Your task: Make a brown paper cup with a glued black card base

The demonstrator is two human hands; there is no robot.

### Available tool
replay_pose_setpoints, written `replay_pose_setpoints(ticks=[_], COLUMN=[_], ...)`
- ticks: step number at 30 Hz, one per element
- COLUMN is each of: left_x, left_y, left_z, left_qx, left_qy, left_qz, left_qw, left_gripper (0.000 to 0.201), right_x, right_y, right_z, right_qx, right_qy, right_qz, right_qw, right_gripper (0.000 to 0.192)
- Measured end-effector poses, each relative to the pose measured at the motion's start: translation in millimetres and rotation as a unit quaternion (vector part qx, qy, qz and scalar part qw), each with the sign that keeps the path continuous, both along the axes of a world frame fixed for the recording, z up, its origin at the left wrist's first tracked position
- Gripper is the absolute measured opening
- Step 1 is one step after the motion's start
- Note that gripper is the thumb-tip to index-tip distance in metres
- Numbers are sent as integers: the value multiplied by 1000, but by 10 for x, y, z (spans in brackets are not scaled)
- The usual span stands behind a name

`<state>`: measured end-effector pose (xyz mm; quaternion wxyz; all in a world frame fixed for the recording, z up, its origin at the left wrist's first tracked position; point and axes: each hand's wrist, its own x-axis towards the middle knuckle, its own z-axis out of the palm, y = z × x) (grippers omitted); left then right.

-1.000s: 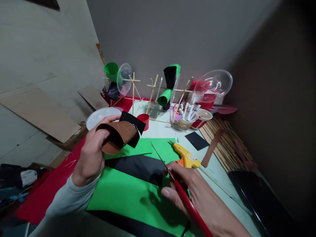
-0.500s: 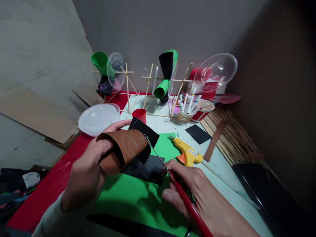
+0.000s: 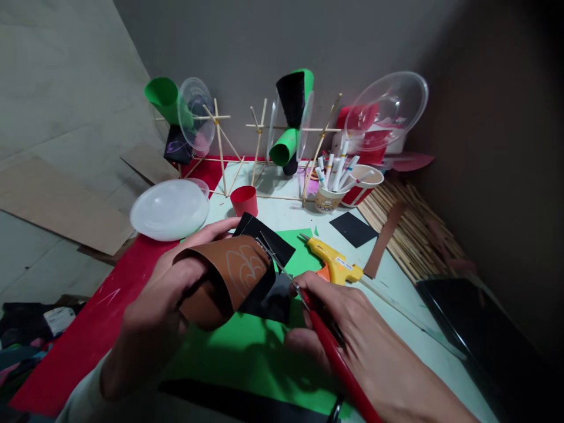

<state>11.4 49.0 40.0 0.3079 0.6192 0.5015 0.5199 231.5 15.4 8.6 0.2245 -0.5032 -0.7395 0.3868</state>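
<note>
My left hand (image 3: 147, 302) is wrapped round a brown paper cone (image 3: 238, 267) with a pale leaf-like drawing on its side. Fingers reach inside its wide end and behind it. A black paper piece (image 3: 271, 241) sits at the narrow end. In my right hand (image 3: 348, 329) is a pair of red-handled scissors (image 3: 332, 352), closed in the grip. Their thin metal blades lie at the edge where brown cone and black paper meet; whether they are cutting there is too small to tell. Green sheet (image 3: 220, 352) and dark paper lie underneath.
A yellow glue gun (image 3: 332, 261) lies right of centre. Behind stand stick frames (image 3: 220, 147) with green and black paper cones, a red paper ring (image 3: 244, 201) and a cup of markers (image 3: 328, 200). A plastic lid (image 3: 170, 210) is left; bundled sticks (image 3: 396, 235) are right.
The brown cone and black paper have shifted slightly right and tilted in my left hand. The scissor blades show more apart at the tips. The whole view has shifted a little.
</note>
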Motion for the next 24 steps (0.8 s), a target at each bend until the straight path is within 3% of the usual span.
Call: replay_pose_setpoints(ticks=[5, 9, 12, 19, 24], left_x=[-71, -198, -274, -320, -167], left_y=[-49, -96, -104, -74, -69], left_z=[-143, -259, -280, -292, -214], left_qx=[-68, -4, 49, 125, 60], left_qy=[-17, 139, 189, 195, 139], left_qz=[-5, 1, 19, 24, 0], left_qw=[998, 990, 981, 973, 988], left_gripper=[42, 32, 34, 39, 43], right_x=[22, 41, 53, 61, 42], right_y=[5, 23, 32, 31, 30], right_z=[38, 69, 64, 31, 5], right_qx=[-6, 4, 26, 21, 7], right_qy=[6, 10, 0, 4, -24], right_qz=[-4, 6, 11, 18, 13], right_qw=[1000, 1000, 1000, 1000, 1000], right_gripper=[40, 60, 67, 53, 36])
